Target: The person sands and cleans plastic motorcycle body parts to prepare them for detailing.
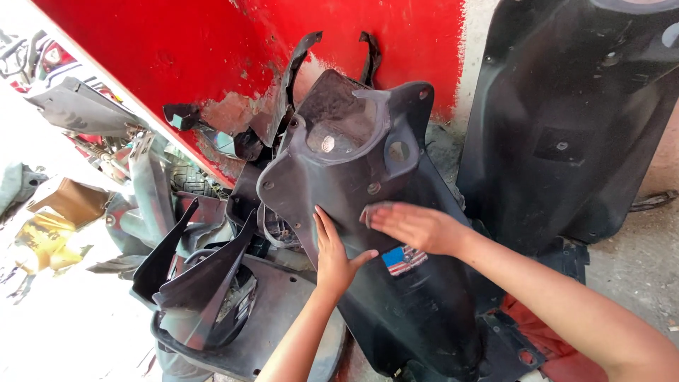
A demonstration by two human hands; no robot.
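While only the head view was available, everything was read from that one downward look at a heap of scooter bodywork. A large black plastic panel (368,212) was seen leaning against a red wall (212,56), its long axis running from the ringed opening at the far, upper end down to the near, lower end by the arms. Both hands were laid on its middle, so the panel was found directly ahead of them and extending both beyond and beneath them.

The left hand (334,258) was pressed flat on the panel's left-hand edge, fingers straight and pointing away, thumb spread to the right; nothing was gripped. The right hand (414,226) was laid palm down across the panel, fingers extended to the left and slightly blurred, also open and closed on nothing. The two hands were close together, the right one a little farther up the panel than the left. A small striped sticker (404,259) was seen on the panel just near of the right hand.

To the right, a second, larger black cover (566,120) was propped against the wall, well apart from the hands. To the left, smaller black fairing pieces (198,283) were piled on the ground, and a crumpled cardboard piece (64,205) was lying farther left.
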